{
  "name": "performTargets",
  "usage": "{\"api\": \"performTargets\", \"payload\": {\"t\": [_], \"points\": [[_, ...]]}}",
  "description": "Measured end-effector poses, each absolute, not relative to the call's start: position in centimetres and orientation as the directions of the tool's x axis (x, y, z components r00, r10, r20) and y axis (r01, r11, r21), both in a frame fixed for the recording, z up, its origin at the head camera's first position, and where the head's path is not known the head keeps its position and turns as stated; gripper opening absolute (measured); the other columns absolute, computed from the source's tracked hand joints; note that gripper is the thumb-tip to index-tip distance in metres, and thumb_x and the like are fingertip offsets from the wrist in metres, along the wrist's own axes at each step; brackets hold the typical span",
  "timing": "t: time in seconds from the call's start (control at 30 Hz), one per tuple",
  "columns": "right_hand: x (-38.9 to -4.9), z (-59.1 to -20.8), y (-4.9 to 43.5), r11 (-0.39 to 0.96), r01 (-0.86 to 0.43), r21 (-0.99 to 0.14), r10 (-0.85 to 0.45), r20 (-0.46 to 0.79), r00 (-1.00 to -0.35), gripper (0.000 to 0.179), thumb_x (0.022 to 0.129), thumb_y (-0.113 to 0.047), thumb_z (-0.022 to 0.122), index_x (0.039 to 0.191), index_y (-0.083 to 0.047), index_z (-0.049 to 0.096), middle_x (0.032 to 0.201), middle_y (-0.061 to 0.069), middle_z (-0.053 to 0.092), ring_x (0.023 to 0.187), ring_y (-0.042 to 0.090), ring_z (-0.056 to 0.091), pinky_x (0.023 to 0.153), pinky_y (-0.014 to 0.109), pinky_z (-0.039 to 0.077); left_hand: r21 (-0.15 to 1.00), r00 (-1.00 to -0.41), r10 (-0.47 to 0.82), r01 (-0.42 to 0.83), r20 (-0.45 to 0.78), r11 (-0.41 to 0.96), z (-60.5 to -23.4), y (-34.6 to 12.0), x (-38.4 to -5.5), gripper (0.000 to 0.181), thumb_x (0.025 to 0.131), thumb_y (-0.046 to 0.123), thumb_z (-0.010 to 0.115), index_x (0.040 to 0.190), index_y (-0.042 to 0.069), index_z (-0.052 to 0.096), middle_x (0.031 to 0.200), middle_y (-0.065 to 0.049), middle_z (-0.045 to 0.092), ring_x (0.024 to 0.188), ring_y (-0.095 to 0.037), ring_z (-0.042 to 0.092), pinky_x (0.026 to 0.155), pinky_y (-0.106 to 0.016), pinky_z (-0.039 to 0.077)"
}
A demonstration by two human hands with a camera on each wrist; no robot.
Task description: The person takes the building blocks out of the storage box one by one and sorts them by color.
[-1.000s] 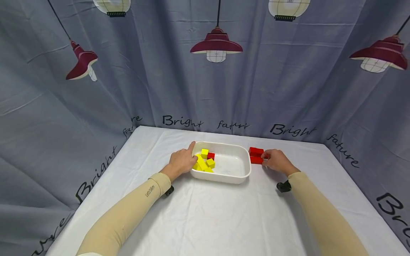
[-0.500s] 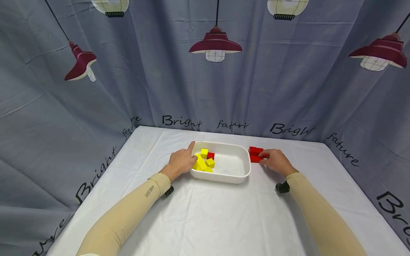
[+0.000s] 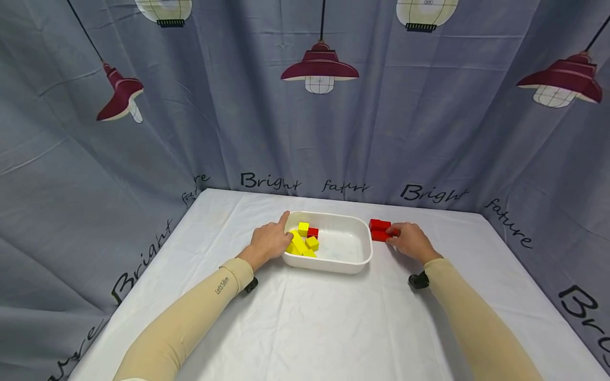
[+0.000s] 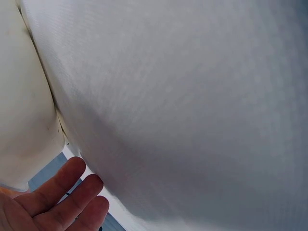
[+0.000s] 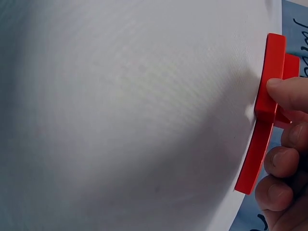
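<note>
My left hand (image 3: pixel 268 242) holds the left end of the white tray (image 3: pixel 343 269), thumb over the rim; in the left wrist view several fingers (image 4: pixel 79 192) lie by the tray's outer wall. Inside the tray, several yellow blocks (image 3: pixel 299 242) and one red cube (image 3: pixel 312 232) gather at the left. To the tray's right, my right hand (image 3: pixel 411 242) pinches a red block (image 5: pixel 272 67), with the thumb on its near face. Another red block (image 5: pixel 252 161) adjoins its end, and more red (image 5: pixel 291 65) shows behind. The fingers partly hide how these blocks join.
A white cloth covers the table (image 3: pixel 324 323). Grey curtains (image 3: pixel 267 127) with printed lamps and lettering rise along the back and sides. Small black wrist cameras (image 3: pixel 419 280) hang under both wrists.
My right hand has shifted slightly left and away, and the near red blocks have moved a little with it, closer to the far ones. The left hand and tray stay put.
</note>
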State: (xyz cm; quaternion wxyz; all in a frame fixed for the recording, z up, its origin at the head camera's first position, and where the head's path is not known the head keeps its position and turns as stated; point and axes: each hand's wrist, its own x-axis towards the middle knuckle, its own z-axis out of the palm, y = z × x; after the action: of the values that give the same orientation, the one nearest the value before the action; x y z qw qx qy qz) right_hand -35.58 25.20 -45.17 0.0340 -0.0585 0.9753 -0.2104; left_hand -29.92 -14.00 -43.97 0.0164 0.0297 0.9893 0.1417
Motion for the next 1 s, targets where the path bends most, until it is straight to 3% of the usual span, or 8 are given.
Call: {"api": "performTargets", "payload": {"t": [0.57,0.83,1.0], "points": [[-35.8,-45.6,25.1,0.908,-0.109,-0.405,-0.127,-0.016,-0.992,0.033,0.089,-0.018,0.074,0.120,-0.006,0.071,0.114,0.021,0.067,0.097,0.033,0.055,0.081,0.042,0.053,0.276,-0.998,0.059,0.048,-0.034,0.960,-44.0,-14.0,-29.9,0.070,0.099,0.041,0.042,0.162,0.021,0.019,0.099,-0.010,0.071,0.079,-0.023,0.061,0.075,-0.043,0.053],[-35.9,-45.5,25.0,0.899,-0.118,-0.422,-0.130,-0.001,-0.991,0.033,0.088,-0.019,0.074,0.119,-0.006,0.071,0.113,0.020,0.067,0.098,0.033,0.055,0.082,0.043,0.054,0.271,-0.998,0.055,0.044,-0.030,0.961,-44.0,-13.9,-29.9,0.070,0.099,0.041,0.043,0.162,0.022,0.020,0.086,-0.007,0.066,0.075,-0.023,0.059,0.071,-0.041,0.051],[-35.6,-44.7,24.6,0.891,-0.095,-0.444,-0.119,-0.026,-0.993,0.033,0.090,-0.018,0.073,0.120,-0.006,0.070,0.116,0.021,0.065,0.099,0.033,0.055,0.081,0.041,0.055,0.268,-0.998,0.059,0.051,-0.021,0.962,-44.0,-13.9,-29.9,0.069,0.099,0.041,0.043,0.162,0.022,0.020,0.093,-0.009,0.069,0.077,-0.023,0.061,0.072,-0.042,0.053]]}}
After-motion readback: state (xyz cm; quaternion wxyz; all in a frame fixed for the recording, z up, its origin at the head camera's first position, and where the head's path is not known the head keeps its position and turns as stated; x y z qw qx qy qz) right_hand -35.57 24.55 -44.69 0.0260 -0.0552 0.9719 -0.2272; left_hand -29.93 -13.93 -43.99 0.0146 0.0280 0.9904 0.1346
